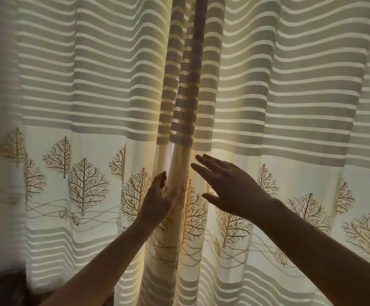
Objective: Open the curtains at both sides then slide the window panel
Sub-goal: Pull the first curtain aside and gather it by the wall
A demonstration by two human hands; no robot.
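Two cream curtains with grey stripes and embroidered bare trees hang shut across the whole view, lit from behind. The left curtain (87, 107) and the right curtain (279, 107) overlap in folds at the centre seam (179, 120). My left hand (157, 202) curls around the inner fold of the left curtain at the seam. My right hand (230, 188) hovers flat in front of the right curtain's edge, fingers spread and pointing at the seam, holding nothing. The window panel is hidden behind the fabric.
A dark area (5, 286) shows at the bottom left below the curtain hem; what it is cannot be made out. The left edge of the view is blurred.
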